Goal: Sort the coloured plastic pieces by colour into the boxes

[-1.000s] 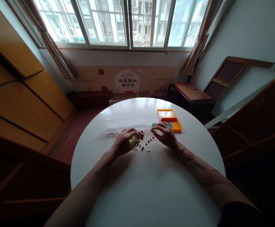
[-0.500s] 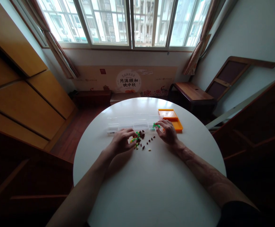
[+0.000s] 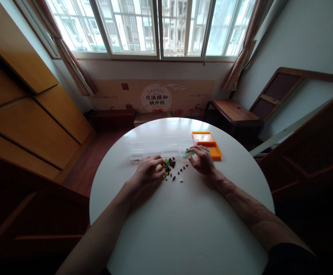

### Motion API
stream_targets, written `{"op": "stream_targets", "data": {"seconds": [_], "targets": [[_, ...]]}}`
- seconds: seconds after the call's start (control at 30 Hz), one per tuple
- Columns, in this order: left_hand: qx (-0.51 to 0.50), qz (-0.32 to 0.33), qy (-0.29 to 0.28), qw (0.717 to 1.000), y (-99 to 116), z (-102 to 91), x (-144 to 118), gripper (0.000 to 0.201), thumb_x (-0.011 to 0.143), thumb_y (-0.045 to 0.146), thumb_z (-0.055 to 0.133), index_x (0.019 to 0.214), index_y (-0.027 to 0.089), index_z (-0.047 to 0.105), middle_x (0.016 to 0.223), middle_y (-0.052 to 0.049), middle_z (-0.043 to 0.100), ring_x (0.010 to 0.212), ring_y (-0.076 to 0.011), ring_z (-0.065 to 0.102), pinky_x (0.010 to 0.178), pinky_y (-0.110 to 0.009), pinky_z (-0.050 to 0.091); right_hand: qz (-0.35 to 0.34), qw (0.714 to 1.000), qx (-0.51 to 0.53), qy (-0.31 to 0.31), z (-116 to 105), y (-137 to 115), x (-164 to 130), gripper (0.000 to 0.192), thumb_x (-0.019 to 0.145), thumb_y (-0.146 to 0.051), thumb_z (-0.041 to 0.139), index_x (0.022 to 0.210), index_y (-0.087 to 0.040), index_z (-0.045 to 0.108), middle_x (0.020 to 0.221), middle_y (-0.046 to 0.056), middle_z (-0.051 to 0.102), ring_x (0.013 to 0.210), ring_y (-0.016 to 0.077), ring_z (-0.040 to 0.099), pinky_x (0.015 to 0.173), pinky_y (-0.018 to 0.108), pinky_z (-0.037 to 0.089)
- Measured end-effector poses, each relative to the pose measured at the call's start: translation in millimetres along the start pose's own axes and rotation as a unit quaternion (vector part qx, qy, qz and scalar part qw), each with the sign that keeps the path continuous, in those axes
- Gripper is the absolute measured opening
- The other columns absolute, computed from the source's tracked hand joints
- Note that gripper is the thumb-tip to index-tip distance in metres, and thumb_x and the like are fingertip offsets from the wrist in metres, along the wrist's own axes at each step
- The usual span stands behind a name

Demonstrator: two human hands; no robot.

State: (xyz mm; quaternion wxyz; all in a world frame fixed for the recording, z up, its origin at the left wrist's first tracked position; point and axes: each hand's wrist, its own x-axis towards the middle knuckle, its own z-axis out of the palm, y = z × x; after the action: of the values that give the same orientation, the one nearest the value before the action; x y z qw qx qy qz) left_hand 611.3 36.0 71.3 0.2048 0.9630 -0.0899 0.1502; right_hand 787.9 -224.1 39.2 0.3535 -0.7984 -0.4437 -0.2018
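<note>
My left hand rests at the left side of a small pile of brown pieces, its fingers curled inward. Yellow and green bits show by its fingertips; whatever lies between them is too small to name. Over the right end of a clear plastic compartment box is my right hand. Its thumb and forefinger are bent but apart, close to green pieces in that compartment. Several loose brown pieces and one pale piece lie between the hands.
An orange tray with a divider stands behind and right of my right hand. All of this sits on a round white table. A wooden bench is beyond the table's right edge, and windows line the far wall.
Both hands stay almost where they were, with only slight finger movement at the left hand. The whole view has shifted a little.
</note>
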Motion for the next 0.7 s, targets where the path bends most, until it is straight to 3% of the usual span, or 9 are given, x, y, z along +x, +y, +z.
{"op": "stream_targets", "data": {"seconds": [0.37, 0.53, 0.7], "targets": [[-0.027, 0.003, 0.022, 0.999, 2.4, 0.2, 2.4, 0.009, 0.094, 0.022, 0.071, 0.098, 0.025, 0.078, 0.105, -0.002, 0.077, 0.088, -0.0197, 0.068, 0.089, -0.035, 0.049, -0.023, 0.999, 0.030, 0.006, -0.3, -2.3, 0.9, 0.010, 0.098, -0.020, 0.068, 0.101, -0.026, 0.076, 0.110, 0.007, 0.077, 0.105, 0.0288, 0.069, 0.103, 0.047, 0.054], [-0.101, -0.005, 0.077, 0.992, 14.9, 0.3, 7.7, 0.004, 0.093, 0.023, 0.073, 0.093, 0.022, 0.076, 0.093, -0.002, 0.071, 0.075, -0.0153, 0.060, 0.081, -0.031, 0.050, -0.121, 0.989, 0.074, -0.027, -3.5, -11.6, -0.2, 0.010, 0.102, -0.022, 0.070, 0.108, -0.027, 0.075, 0.111, 0.006, 0.079, 0.105, 0.0268, 0.070, 0.100, 0.046, 0.055], [-0.202, -0.003, 0.089, 0.975, 24.9, 10.5, 10.9, 0.002, 0.091, 0.019, 0.071, 0.089, 0.020, 0.072, 0.091, -0.003, 0.067, 0.081, -0.0154, 0.063, 0.076, -0.028, 0.052, -0.217, 0.969, 0.089, -0.080, -9.8, -26.5, -1.2, 0.013, 0.103, -0.029, 0.074, 0.116, -0.028, 0.074, 0.114, 0.005, 0.081, 0.104, 0.0259, 0.072, 0.097, 0.045, 0.057]]}}
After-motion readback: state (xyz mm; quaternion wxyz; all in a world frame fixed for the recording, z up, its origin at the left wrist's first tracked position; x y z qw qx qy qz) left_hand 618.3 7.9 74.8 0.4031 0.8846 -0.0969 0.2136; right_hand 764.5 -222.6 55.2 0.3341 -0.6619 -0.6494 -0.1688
